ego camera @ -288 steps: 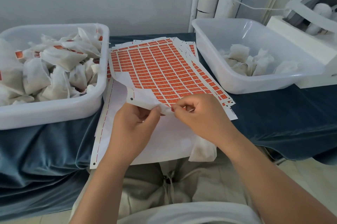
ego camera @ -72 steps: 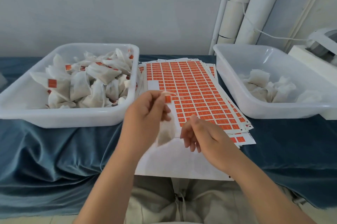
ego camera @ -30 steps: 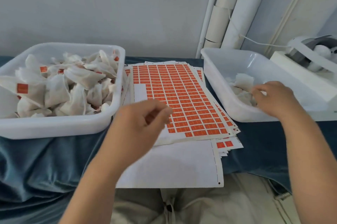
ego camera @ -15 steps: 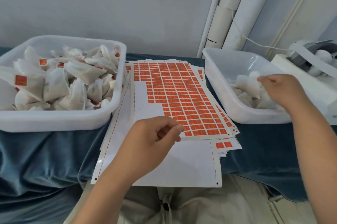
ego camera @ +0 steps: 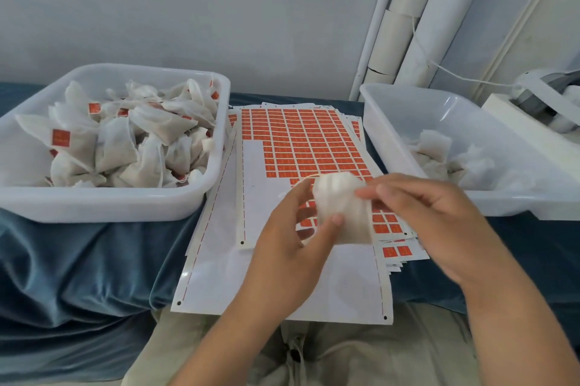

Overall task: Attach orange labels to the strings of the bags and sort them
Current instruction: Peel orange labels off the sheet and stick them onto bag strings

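Fingers (ego camera: 334,221) of left hand (ego camera: 292,241): curled round the lower left of a white bag (ego camera: 340,203), thumb pressed on its front.
Fingers of right hand (ego camera: 439,222): pinching the bag's upper right edge; blurred, so exact grip hard to tell.
Bag's place: lifted in both hands at centre of the frame, above the label sheets (ego camera: 301,147), touching neither tub.
String: not made out in the blur.
Label sheets: stacked on the blue-draped bench (ego camera: 78,260) between the tubs; top sheet stripped bare down its left side, orange labels across the rest.
Left tub (ego camera: 119,210): middle left of the frame, heaped with tagged bags (ego camera: 116,147).
Right tub (ego camera: 392,122): middle right, holding a few plain bags (ego camera: 436,147) in its right part.
Step in hand: likely readying a plain bag for its label, turning it to find the string.
Next move: calls for freeing the string, peeling one label at the sheet's stripped edge, closing it over the string, then dropping the bag into the left tub.
Writing: faint marks on the orange labels, too small to read; no brand seen.
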The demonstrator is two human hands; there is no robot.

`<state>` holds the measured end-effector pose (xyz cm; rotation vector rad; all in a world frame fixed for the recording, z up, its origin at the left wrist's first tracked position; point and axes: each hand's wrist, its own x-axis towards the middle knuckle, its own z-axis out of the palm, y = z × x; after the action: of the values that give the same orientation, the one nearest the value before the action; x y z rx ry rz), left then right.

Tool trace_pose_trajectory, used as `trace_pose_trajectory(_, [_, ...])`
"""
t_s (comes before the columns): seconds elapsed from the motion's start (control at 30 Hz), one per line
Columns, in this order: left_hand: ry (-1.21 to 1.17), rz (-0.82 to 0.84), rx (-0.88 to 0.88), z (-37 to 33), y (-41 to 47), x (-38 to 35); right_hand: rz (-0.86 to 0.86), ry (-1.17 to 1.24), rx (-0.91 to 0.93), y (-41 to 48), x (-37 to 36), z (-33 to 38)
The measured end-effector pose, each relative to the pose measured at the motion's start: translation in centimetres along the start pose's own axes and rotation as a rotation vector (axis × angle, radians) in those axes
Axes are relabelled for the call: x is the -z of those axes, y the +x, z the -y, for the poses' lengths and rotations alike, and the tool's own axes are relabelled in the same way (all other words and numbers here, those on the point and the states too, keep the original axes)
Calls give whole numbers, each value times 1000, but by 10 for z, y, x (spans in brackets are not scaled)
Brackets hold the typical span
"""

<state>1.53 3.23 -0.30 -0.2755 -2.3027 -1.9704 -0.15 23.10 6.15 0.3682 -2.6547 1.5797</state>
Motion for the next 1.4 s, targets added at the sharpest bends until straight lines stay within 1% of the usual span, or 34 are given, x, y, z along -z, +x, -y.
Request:
trace_pose_trajectory(0.1, [-130,-69,9,1,-7,-10,14,-24,51,-6,-17,-3])
trace_pose_trajectory(0.17, [-179,-93,57,3,-9,-13,-34,-53,93,-6,-24,-4])
trace_pose_trajectory(0.23, [-203,-124,105,2,-9,-13,-86,-44,97,-5,-28,-6])
trace_pose_trajectory(0.3, [-227,-64,101,2,-7,-11,-86,-40,99,-5,-33,-7])
trace_pose_trajectory(0.33, [-243,-5,90,1,-7,-11,-59,-42,100,-5,-37,-8])
trace_pose_trajectory(0.4, [-268,104,84,5,-6,-10,48,-28,94,-6,-43,-9])
trace_pose_trajectory(0.47, [-325,146,142,7,-5,-9,193,-17,68,-8,-47,-10])
trace_pose_trajectory(0.5, [-350,150,172,8,-4,-8,232,-17,57,-8,-48,-11])
trace_pose_trajectory(0.53, [-351,150,193,10,-3,-7,228,-7,47,-7,-47,-11])
trace_pose_trajectory(0.57, [-332,143,206,11,-1,-5,177,20,42,-6,-46,-12])
trace_pose_trajectory(0.63, [-293,109,229,12,1,-1,-16,91,35,-3,-42,-12])
trace_pose_trajectory(0.67, [-279,90,247,11,2,1,-101,74,37,-2,-40,-12])
trace_pose_trajectory(0.7, [-256,80,265,12,2,3,-141,5,44,-1,-39,-12])
trace_pose_trajectory(0.73, [-223,81,276,13,3,4,-125,-88,43,0,-39,-12])
trace_pose_trajectory(0.8, [-151,111,270,13,4,5,-27,-235,12,0,-39,-17])
trace_pose_trajectory(0.87, [-122,126,259,11,3,7,29,-267,16,1,-41,-18])
trace_pose_trajectory(0.93, [-99,114,255,11,4,10,9,-277,40,0,-42,-19])
trace_pose_trajectory(1.0, [-78,115,248,11,6,13,-21,-261,17,0,-39,-18])
trace_pose_trajectory(1.07, [-43,153,242,13,8,17,0,-165,-30,2,-37,-19])
trace_pose_trajectory(1.2, [-21,308,160,13,7,21,185,96,-227,4,-39,-20])
trace_pose_trajectory(1.3, [61,271,54,13,6,15,293,421,-312,6,-37,-28])
trace_pose_trajectory(1.4, [105,229,34,15,6,12,329,772,-321,8,-32,-35])
